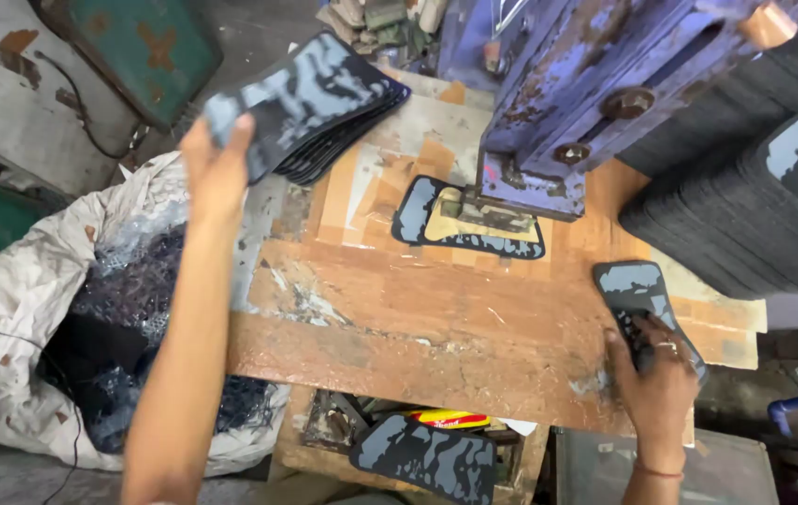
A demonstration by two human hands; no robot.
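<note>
My left hand (217,168) reaches far left and grips the near edge of a stack of black-and-grey patterned sole sheets (310,103) at the bench's back left corner. At the right front edge, my right hand (653,379), with a ring on one finger, presses on a single patterned sole piece (631,288). Between them, a sheet with a sole-shaped hole cut out (418,213) lies under the foot of a blue, rusty press (549,140).
A worn wooden bench top (399,318) holds everything. A white sack of dark offcuts (90,309) sits at the left. Tall stacks of dark sheets (745,206) rise at the right. Another patterned piece (432,456) lies below the bench front.
</note>
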